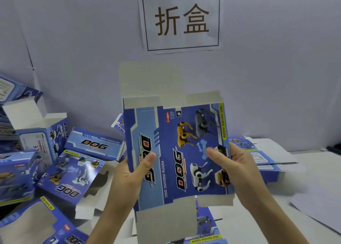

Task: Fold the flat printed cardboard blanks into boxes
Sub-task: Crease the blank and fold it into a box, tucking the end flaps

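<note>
I hold a flat blue cardboard blank [171, 151] printed with robot dogs and "DOG" upright in front of me, its grey flaps sticking out above and below. My left hand [129, 173] grips its left edge, thumb on the printed face. My right hand [234, 168] grips the right edge, thumb pressed near the bone picture. The fingers of both hands are hidden behind the card.
Several folded blue boxes [55, 169] are heaped at the left. Flat blanks [262, 157] lie stacked on the white table [313, 179] at the right, with more below my hands. A paper sign [181, 19] hangs on the grey wall.
</note>
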